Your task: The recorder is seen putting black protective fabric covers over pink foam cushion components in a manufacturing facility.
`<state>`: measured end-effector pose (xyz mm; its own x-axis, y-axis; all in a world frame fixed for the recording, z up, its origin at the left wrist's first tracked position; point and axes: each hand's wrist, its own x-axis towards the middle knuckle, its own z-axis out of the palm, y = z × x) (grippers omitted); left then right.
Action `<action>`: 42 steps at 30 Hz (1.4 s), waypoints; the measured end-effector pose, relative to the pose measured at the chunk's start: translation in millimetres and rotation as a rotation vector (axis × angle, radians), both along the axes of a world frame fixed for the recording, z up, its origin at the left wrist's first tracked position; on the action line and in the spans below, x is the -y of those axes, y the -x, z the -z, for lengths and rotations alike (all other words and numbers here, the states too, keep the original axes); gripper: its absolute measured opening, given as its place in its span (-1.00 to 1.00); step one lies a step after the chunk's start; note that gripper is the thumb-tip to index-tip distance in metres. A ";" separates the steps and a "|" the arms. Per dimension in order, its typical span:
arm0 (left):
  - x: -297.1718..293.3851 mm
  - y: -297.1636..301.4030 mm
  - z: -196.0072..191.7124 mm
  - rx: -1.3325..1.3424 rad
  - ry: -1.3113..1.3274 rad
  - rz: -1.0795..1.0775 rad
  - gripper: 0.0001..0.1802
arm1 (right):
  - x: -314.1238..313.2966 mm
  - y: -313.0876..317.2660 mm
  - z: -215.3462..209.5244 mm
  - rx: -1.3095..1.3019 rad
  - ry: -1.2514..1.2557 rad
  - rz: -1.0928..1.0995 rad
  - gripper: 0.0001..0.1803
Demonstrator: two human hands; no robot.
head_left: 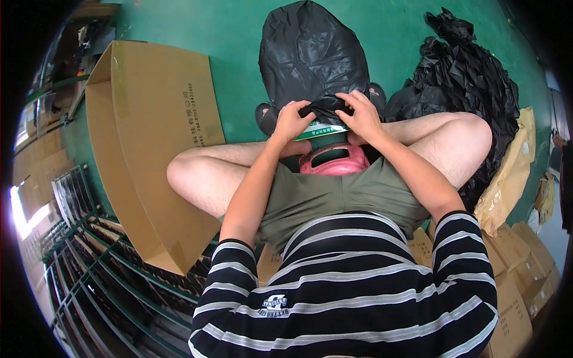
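A bulging black plastic bag [313, 53] lies on the floor in front of me, between my sandalled feet. My left hand [291, 123] is closed on the left side of its gathered near edge. My right hand [363, 116] grips the same edge from the right, with the thumb and fingers pinching the plastic. Just below my fingers, a green and white printed thing [322, 130] shows from under the bag's edge. What fills the bag is hidden by the plastic. Between my thighs is a pink plastic stool [335, 161] with a handle slot.
A large cardboard box [161, 101] stands by my left knee. Crumpled black plastic bags [459, 83] are heaped at my right, beside a brown paper sack [510, 173]. Cardboard cartons [507, 310] sit at the lower right. Green metal racks [113, 280] stand at the lower left.
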<state>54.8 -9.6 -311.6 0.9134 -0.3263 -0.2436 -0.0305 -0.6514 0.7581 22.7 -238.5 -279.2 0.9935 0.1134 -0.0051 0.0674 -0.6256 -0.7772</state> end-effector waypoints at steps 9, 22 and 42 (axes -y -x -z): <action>1.0 3.5 -0.7 0.011 -0.044 -0.001 -0.62 | 1.9 4.2 9.0 0.097 -0.020 -0.050 -0.77; -0.2 3.8 3.6 0.047 -0.040 0.003 -0.64 | 1.1 4.5 7.2 -0.172 -0.022 -0.056 -0.63; 1.0 4.1 2.2 0.029 -0.036 0.000 -0.63 | 8.1 6.9 12.7 0.121 0.040 -0.115 -0.87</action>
